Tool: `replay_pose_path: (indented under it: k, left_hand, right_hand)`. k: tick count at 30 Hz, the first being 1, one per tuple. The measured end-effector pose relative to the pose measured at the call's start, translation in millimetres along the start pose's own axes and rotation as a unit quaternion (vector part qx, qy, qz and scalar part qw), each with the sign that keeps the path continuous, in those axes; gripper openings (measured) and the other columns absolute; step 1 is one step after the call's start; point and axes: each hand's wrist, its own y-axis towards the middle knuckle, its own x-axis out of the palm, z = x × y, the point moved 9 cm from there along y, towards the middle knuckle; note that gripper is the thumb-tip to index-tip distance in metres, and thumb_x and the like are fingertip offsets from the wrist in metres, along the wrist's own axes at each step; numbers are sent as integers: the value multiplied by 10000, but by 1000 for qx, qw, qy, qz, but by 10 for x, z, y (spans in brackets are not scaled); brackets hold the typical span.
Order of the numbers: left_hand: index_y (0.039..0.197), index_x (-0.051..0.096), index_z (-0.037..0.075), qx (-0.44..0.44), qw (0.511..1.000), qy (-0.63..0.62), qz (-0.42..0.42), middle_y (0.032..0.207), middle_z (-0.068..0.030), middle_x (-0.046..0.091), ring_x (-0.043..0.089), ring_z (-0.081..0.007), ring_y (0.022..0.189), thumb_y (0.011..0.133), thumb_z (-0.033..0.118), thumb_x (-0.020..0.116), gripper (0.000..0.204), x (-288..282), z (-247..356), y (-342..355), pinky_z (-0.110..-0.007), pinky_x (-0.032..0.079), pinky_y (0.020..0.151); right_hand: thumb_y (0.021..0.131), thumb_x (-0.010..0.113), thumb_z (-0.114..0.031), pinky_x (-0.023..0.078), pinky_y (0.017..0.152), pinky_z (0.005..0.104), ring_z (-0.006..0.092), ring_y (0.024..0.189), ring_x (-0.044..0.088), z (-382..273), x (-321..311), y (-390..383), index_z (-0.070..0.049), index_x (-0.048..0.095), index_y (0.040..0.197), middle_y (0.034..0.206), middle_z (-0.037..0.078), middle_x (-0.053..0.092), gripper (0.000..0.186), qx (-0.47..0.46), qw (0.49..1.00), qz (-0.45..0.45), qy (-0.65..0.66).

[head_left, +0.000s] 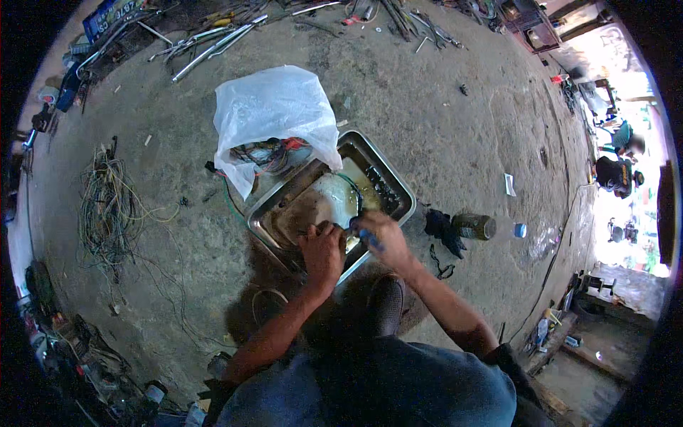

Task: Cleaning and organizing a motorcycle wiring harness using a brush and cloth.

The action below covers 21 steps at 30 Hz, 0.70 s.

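A shallow metal tray (388,153) with some liquid in it lies on the floor in front of my feet. My left hand (324,252) is over its near side, fingers curled round something dark and small that I cannot make out. Close beside it, my right hand (386,238) is closed on a blue-handled tool (371,240), whose working end is hidden between the hands. A dark cable (353,188) curves up from the right hand across the tray. Over the tray's far left corner lies an open white plastic bag (274,103) with tangled wires (267,151) inside.
Left on the concrete floor lies a heap of wire (110,206). To the right are a black cloth (446,231), a jar (474,226) and a bottle with a blue cap (521,230). Metal rods (217,46) line the far edge. A person (615,174) is at the far right.
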Motion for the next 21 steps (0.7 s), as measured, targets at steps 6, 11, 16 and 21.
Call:
replay_pose_path:
  k: [6, 11, 16, 21]
  left_hand:
    - [917, 678, 96, 15, 1000, -21, -7, 946, -74, 635, 555, -313, 974, 856, 166, 689, 93, -14, 6, 37, -509, 392, 828]
    - [950, 671, 98, -2, 1000, 18, -18, 1009, -80, 623, 543, -315, 1013, 874, 184, 688, 116, -9, -28, 20, -506, 394, 828]
    - [1006, 648, 71, 44, 998, 47, -19, 1039, -101, 597, 528, -332, 1026, 885, 203, 668, 180, -13, 16, -3, -526, 389, 833]
    - [1045, 632, 61, 53, 993, 101, -5, 1062, -134, 581, 518, -343, 1052, 883, 226, 668, 234, -98, 60, 1, -532, 390, 833]
  right_hand:
    - [739, 697, -11, 544, 830, 435, 391, 952, 661, 311, -274, 57, -33, 699, 1062, 1021, 178, 674, 324, 91, 985, 147, 22]
    - [799, 718, -74, 546, 810, 470, 414, 959, 658, 284, -7, 78, -34, 653, 1047, 1075, 198, 649, 260, 180, 980, 82, 38]
    - [881, 671, -111, 518, 750, 480, 434, 871, 620, 210, -373, 395, -35, 622, 1032, 999, 198, 628, 176, 118, 972, 204, 10]
    - [879, 674, -127, 513, 762, 472, 404, 886, 631, 197, -318, 263, -29, 647, 973, 917, 192, 659, 139, 129, 962, 231, 68]
